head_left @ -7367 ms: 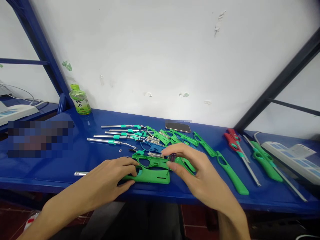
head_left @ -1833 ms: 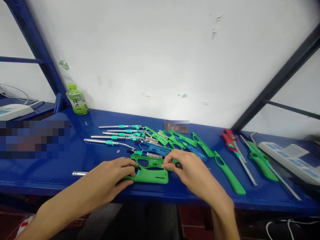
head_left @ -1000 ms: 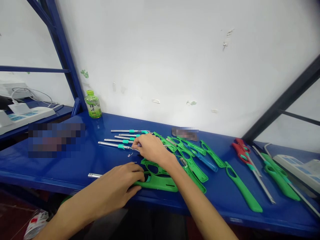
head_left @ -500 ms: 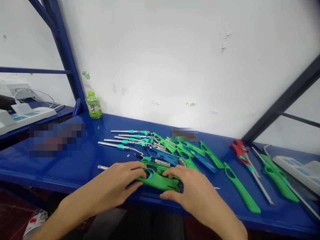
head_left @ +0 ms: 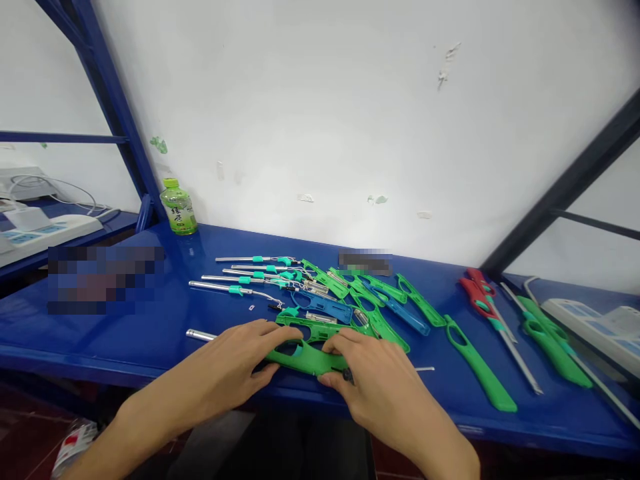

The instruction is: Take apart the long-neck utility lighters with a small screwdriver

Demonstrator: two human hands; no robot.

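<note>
A green gas-lighter casing (head_left: 306,360) is stretched between my two hands at the front edge of the table. My left hand (head_left: 250,357) pinches its finger-loop end, and my right hand (head_left: 373,370) grips the other end. A small dark piece (head_left: 348,375) shows beside my right thumb, and a thin metal shaft (head_left: 425,369) pokes out past that hand; I cannot make out whether they join. Just behind lies a green half-shell (head_left: 320,329) with parts in it. A metal lighter tube (head_left: 200,335) emerges to the left of my left hand.
Several metal tubes with teal parts and wires (head_left: 227,288) lie behind my hands. Among green shells are a blue half-shell (head_left: 325,307) and a blue casing (head_left: 405,317). Rightward lie a green casing (head_left: 483,370), red lighters (head_left: 480,297) and green lighters (head_left: 555,347). A bottle (head_left: 179,210) stands back left.
The view has shifted slightly. The casing has tilted a little between my hands, and my right fingers cover more of its right end. Both hands keep their hold.
</note>
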